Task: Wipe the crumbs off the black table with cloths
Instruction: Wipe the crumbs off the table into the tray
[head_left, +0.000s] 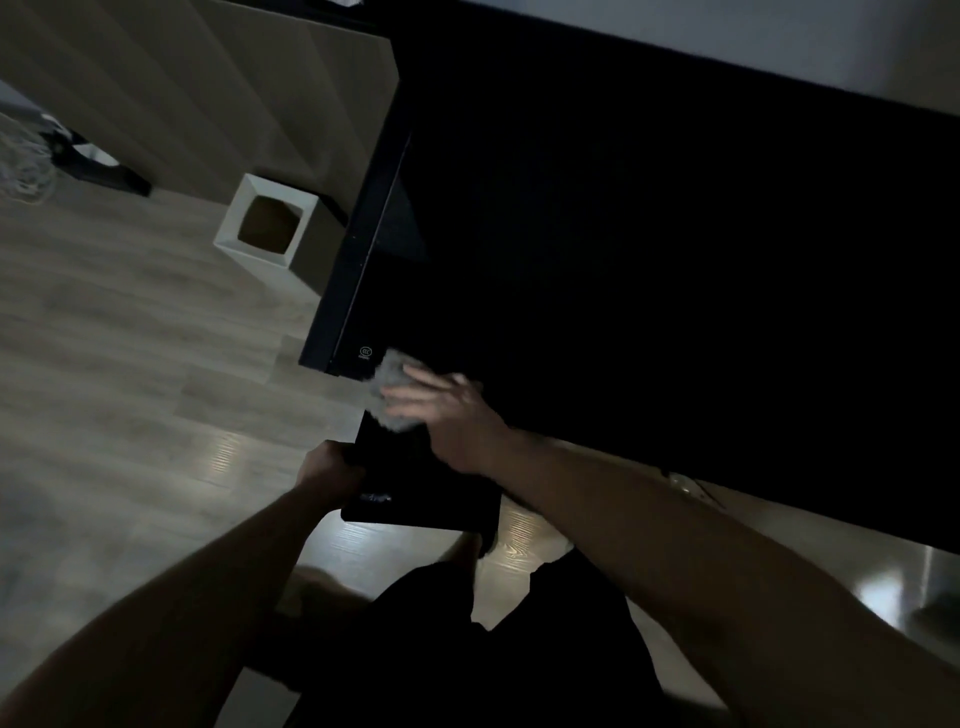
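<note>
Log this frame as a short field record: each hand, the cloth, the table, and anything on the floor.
right hand: fingers spread over the cloth, pressing it at the table corner
cloth: pale, bunched under the fingers
left hand: grips a flat black tray held just below the table edge
black table: dark; crumbs not discernible
floor: white square bin beside the table
</note>
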